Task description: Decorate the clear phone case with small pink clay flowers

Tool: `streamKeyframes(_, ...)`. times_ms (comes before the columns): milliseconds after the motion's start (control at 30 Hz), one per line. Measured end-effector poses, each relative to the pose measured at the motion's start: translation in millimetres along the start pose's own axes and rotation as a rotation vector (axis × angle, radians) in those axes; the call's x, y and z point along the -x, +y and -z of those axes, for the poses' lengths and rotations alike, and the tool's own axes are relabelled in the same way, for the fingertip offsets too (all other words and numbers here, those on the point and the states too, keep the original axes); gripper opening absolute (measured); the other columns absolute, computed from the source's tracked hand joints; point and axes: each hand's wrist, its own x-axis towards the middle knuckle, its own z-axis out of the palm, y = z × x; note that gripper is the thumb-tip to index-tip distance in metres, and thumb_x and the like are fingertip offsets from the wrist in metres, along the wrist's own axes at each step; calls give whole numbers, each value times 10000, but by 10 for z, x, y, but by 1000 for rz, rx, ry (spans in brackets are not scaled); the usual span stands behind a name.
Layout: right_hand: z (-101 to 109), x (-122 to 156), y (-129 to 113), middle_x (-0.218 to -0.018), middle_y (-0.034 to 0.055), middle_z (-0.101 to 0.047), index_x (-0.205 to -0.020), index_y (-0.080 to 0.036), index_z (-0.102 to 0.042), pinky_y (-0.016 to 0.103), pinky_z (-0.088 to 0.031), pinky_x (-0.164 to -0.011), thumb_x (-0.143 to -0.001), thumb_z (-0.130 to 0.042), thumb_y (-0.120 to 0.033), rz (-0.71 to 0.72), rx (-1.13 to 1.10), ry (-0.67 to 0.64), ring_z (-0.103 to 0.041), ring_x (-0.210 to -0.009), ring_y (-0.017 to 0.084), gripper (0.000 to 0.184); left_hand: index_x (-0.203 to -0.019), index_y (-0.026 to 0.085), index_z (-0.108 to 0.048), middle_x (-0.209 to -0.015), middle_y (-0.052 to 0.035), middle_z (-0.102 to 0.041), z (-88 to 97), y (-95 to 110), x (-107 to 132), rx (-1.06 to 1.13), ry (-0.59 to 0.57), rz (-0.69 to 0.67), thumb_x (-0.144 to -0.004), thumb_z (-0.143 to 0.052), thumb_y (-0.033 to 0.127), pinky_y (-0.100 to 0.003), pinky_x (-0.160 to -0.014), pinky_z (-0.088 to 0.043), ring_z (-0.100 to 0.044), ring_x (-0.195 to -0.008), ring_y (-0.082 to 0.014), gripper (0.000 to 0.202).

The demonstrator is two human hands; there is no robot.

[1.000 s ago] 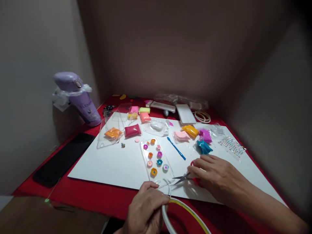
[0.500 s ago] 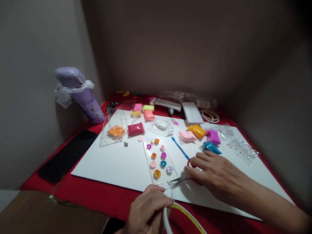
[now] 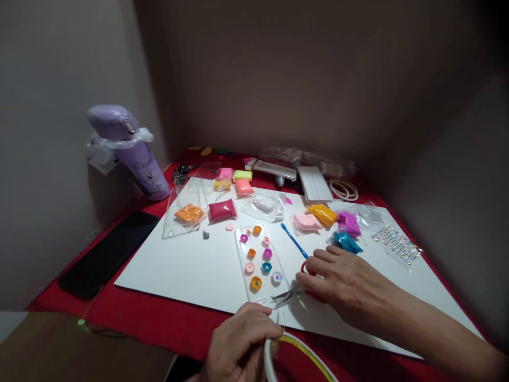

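At the bottom, my left hand [image 3: 242, 342] is closed on a thin white roll of clear tape [image 3: 304, 350] with a yellow inner face. A narrow transparent strip rises from the roll near my fingertips. My right hand [image 3: 338, 276] grips red-handled scissors [image 3: 284, 297], fingers through the handles, blades parted and pointing left at the strip. Just behind the blades lies a clear phone case [image 3: 258, 265] bearing several small clay flowers, such as an orange flower [image 3: 256, 283] and a teal flower [image 3: 266, 267]. A blue modelling tool [image 3: 294, 240] rests by my right hand.
Several clay packets, including a dark red packet [image 3: 222, 210] and a teal packet [image 3: 347, 242], lie on the white board [image 3: 170, 270]. A gem sheet [image 3: 397, 243] is at right. A black phone [image 3: 109, 254] and purple bottle [image 3: 139, 164] stand left. White rings [image 3: 344, 190] lie behind.
The scissors and my right hand have shifted slightly left, bringing the blades closer to my left fingertips and the strip. My left hand keeps its hold on the tape roll.
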Motion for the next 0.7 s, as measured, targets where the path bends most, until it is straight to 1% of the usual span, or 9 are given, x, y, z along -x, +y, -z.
streamKeyframes(100,3,-4,-3,-824,-13,-558,-884,-243,-527,324,-222,-666,-790,-503,45,-21,-21,-20,-422,-721,182,305,-1045,154,-563,-749,-48,-656,20,-8,-2,-11,9,-5,-903,-553,108,-362,-826,-556,-642,-647,-138,150)
streamKeyframes(200,16,-7,-8,-819,-13,-562,-860,-242,-534,325,-222,-664,-814,-510,15,-44,-38,-41,-429,-725,182,263,-1045,150,-561,-760,-59,-670,33,-17,-15,-21,-17,-22,-914,-536,121,-366,-835,-556,-656,-659,-145,136)
streamKeyframes(333,29,-1,-20,-801,-11,-561,-843,-236,-554,323,-228,-664,-830,-502,9,-62,-65,-59,-437,-722,175,251,-1038,148,-557,-768,-65,-681,31,-12,-33,-48,-36,-33,-925,-526,143,-360,-839,-556,-662,-663,-146,117)
streamKeyframes(433,32,8,-28,-777,-11,-559,-827,-230,-569,318,-234,-663,-828,-513,6,-68,-74,-50,-441,-714,168,242,-1031,157,-558,-759,-58,-683,16,-1,-31,-65,-37,-31,-932,-519,157,-355,-842,-551,-655,-655,-140,107)
streamKeyframes(633,42,-3,-33,-788,-8,-566,-837,-223,-583,308,-249,-658,-823,-525,7,-52,-59,-24,-453,-717,161,238,-1025,161,-573,-752,-62,-683,-3,14,-59,-64,-5,-29,-934,-523,190,-334,-816,-553,-662,-657,-145,108)
streamKeyframes(700,42,-9,-34,-786,-7,-568,-831,-219,-582,307,-254,-657,-823,-531,5,-43,-56,-10,-454,-714,160,230,-1027,163,-574,-761,-66,-692,7,18,-81,-65,-22,-31,-936,-524,199,-331,-824,-549,-668,-670,-147,110)
